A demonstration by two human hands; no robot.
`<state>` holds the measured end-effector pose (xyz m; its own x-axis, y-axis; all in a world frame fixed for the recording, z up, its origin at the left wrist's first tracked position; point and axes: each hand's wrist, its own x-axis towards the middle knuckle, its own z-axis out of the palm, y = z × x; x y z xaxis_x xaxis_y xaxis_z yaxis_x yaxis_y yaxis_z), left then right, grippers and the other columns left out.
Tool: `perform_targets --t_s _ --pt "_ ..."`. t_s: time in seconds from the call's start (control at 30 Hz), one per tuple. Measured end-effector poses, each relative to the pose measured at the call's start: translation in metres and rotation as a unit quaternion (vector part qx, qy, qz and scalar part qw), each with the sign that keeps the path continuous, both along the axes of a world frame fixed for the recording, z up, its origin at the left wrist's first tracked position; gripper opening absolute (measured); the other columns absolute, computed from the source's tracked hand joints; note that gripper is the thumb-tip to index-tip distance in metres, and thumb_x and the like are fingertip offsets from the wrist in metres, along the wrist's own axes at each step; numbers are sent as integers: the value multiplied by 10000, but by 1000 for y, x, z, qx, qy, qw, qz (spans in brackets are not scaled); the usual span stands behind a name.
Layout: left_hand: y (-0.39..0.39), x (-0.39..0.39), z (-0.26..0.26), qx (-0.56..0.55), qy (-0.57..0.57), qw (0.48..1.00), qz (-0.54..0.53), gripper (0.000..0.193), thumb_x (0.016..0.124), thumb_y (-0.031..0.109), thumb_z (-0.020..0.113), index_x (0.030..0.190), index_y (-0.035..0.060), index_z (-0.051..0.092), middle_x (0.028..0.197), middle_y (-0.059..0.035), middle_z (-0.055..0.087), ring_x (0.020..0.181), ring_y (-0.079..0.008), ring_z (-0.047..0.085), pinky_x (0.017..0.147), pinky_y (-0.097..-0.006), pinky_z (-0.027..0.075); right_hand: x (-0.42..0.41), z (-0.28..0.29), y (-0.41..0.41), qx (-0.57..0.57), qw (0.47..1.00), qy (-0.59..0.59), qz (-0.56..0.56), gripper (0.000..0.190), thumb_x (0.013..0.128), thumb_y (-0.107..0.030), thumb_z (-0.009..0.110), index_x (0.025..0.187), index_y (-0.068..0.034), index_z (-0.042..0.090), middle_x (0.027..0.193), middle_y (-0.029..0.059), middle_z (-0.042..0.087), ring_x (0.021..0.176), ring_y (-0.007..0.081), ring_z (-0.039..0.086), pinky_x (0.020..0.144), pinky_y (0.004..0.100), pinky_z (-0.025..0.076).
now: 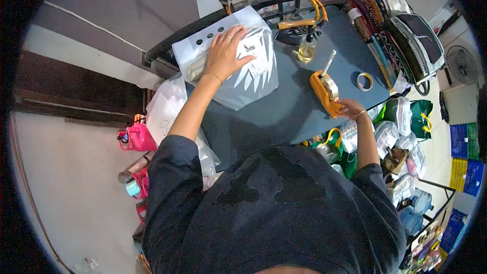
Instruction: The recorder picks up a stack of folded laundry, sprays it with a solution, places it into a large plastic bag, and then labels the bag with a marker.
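A white plastic bag point(251, 87) with a printed pattern and a paper slip point(259, 58) on it lies at the left of the dark tabletop point(281, 118). My left hand point(225, 51) rests flat on top of it, fingers extended. At the table's near right edge my right hand point(350, 109) has its fingers on the end of an orange tape dispenser point(321, 91), which holds a roll of tape point(330, 86). A whitish stick-like item point(328, 62) stands at the dispenser's far end. A loose tape roll point(364, 82) lies to the right of it.
A clothes iron point(291, 36) and a bottle of yellowish liquid point(306, 51) stand towards the back. Folded fabrics point(380, 38) are stacked at the right edge. Filled plastic bags point(388, 135) crowd the floor at right. A black metal rail point(262, 5) borders the table's far side.
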<state>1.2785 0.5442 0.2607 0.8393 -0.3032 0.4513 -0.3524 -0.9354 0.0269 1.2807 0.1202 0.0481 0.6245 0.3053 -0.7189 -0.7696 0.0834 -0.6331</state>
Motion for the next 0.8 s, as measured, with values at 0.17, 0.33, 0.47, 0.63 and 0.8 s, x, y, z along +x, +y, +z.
perform_targets --t_s 0.17,0.33,0.47,0.63,0.8 --pt "4 4 -3 -4 12 1000 -11 647 641 411 674 1165 104 450 1230 -49 423 1131 -227 401 944 -387 299 -35 -7 -12 150 978 -115 -89 223 783 -113 567 988 -26 558 929 81 547 886 196 539 804 419 478" --pt "4 8 -1 17 -10 1000 -18 654 633 410 688 1160 99 455 1229 -51 442 1098 -241 440 916 -385 332 -66 -51 -21 -305 909 -278 -55 171 715 -241 645 831 -116 653 1040 41 559 949 216 511 756 376 399" --pt "9 10 0 2 -4 1000 -18 656 641 400 686 1171 98 445 1228 -52 441 1096 -242 440 925 -391 323 -63 -50 -18 -657 618 -418 -114 112 626 -238 694 708 -164 685 921 74 557 898 267 498 789 359 383" --pt "5 5 0 -2 10 1000 -11 629 645 388 684 1157 102 459 1214 -49 442 1086 -252 436 916 -389 325 -33 81 73 -342 761 -526 -164 155 748 -94 614 893 -56 653 747 85 623 677 152 594 651 234 441" --pt "7 7 -6 -13 -8 1000 -20 610 650 412 665 1137 101 470 1217 -44 435 1088 -252 433 922 -389 318 -32 124 210 67 884 -453 -93 722 746 -53 639 1332 -51 218 668 1 543 618 69 505 570 207 420"
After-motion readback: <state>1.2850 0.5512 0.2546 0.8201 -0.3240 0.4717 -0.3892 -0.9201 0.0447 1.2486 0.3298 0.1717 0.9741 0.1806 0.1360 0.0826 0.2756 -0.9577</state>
